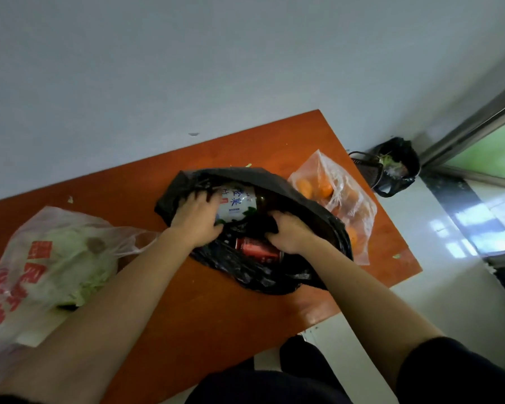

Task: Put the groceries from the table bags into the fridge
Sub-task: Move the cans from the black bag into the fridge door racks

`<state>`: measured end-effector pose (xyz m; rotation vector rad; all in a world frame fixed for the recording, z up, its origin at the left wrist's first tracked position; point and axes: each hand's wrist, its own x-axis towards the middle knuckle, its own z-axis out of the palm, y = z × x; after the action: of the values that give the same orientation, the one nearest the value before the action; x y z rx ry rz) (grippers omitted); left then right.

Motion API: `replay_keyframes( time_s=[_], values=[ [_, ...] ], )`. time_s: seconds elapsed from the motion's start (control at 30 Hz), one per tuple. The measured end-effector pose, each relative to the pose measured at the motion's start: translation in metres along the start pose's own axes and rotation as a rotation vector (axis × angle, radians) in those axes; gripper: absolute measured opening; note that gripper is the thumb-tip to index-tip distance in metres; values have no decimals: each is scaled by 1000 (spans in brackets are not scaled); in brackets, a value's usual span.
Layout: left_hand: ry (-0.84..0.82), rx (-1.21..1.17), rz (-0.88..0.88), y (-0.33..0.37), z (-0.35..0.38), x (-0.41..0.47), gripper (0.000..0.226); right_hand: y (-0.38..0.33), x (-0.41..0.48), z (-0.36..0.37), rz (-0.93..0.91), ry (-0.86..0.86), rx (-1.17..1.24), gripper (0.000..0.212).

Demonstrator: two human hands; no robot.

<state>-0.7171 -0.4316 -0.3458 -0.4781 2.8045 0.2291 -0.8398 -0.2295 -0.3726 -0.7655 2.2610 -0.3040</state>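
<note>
table (187,310): glossy orange-brown top, pushed up against a plain pale wall, a few green scraps scattered on it
black bag (274,275): thin crinkly plastic, sits mid-table with its mouth pulled wide open, both hands are in it
left hand (197,218): fingers curled round the near end of the bottle inside the bag, thumb tucked underneath
right hand (289,233): fingers bunched tight on a fold of the black plastic at the bag's rim, pinching it
bottle (239,204): dark brown glass, lying on its side in the bag, white paper label with blue characters, far end hidden under the bag's edge
red can (258,249): smooth metal cylinder, lying low in the bag just below the right hand, partly covered by plastic
clear bag (341,196): see-through and wrinkly, touching the black bag on its far right side, holds round oranges (324,188), some are behind the black bag so can't count them
white bag (24,275): soft translucent plastic with big red print, off to the left, well apart from the black one
cabbage (79,266): pale green, leafy and round, stem end up, inside the white bag
bin (397,167): on the floor in the corner past the table, black liner, some scraps in it
floor (438,258): shiny white tiles, reflecting window light
</note>
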Motion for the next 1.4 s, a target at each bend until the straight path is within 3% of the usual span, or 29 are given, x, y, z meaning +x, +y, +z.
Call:
replay_keyframes(
  time_s=[0.1, 0.27, 0.37, 0.47, 0.57, 0.63, 0.87, 0.97, 1.1, 1.2, 1.27, 1.4],
  values=[
    [-201, -85, -169, -18, 5, 12, 99, 10, -2, 25, 22, -150, -103, 70],
    [-223, 23, -188, -18, 10, 19, 110, 17, -4, 52, 65, -162, -249, 84],
    [-267, -58, -202, -19, 12, 13, 99, 15, -8, 61, 53, -146, -314, 72],
    [-347, -263, -187, -23, 9, 0, 71, 12, -14, 64, 37, -156, -297, 63],
    [-307, -294, -132, -27, 3, -13, 46, 5, -24, 49, 20, -154, -294, 52],
    [-272, -323, -122, -27, -7, -18, 42, -3, -34, 32, -9, -135, -256, 57],
    [-20, -425, -43, 2, -46, -23, 53, -7, -104, -27, -60, 257, 150, 79],
    [161, -533, -8, 27, -56, -32, 45, -5, -140, -35, -48, 436, 630, 61],
    [315, -679, 152, 71, -68, -52, 37, -1, -175, -37, 54, 482, 1124, 44],
    [256, -852, 206, 106, -74, -71, 32, 8, -204, -34, 80, 527, 1332, 49],
    [152, -981, 219, 133, -78, -87, 32, 15, -228, -31, 103, 584, 1412, 41],
    [99, -1018, 298, 193, -89, -130, 27, 44, -291, -21, 158, 711, 1419, 54]
  ],
)
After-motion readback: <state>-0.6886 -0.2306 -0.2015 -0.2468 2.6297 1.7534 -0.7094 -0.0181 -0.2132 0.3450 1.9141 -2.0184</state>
